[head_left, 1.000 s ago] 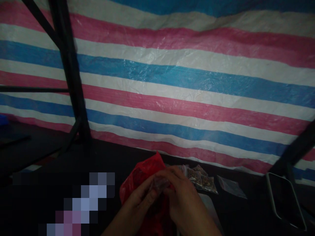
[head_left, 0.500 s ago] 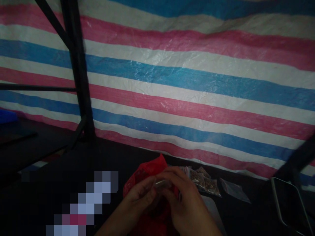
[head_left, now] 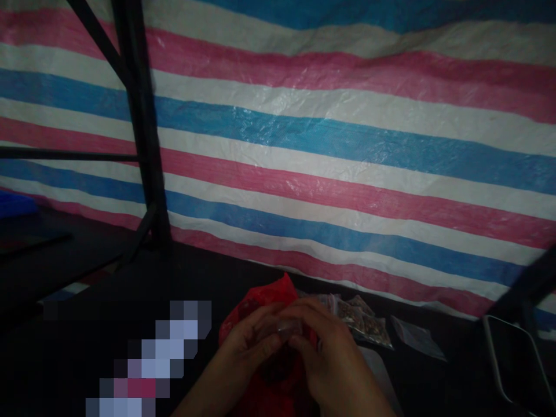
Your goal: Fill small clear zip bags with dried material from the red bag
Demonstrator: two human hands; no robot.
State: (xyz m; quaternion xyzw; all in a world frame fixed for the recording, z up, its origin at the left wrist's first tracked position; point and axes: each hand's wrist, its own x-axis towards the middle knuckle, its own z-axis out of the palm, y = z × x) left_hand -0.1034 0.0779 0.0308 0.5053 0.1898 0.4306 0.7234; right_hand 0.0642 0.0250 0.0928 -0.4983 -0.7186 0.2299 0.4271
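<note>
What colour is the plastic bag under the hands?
Red plastic bag, seen best in the head view.

From my head view I see only my two hands and the lower stretch of each forearm, rising from the bottom edge of the frame. My left hand (head_left: 249, 341) is bare: no glove, no ring that I can make out, no watch or band at the wrist. My right hand (head_left: 334, 359) is bare too, the wrist uncovered. No sleeve reaches either forearm. The light is dim, so finer marks on my fingers (head_left: 284, 321) are beyond telling.
</note>
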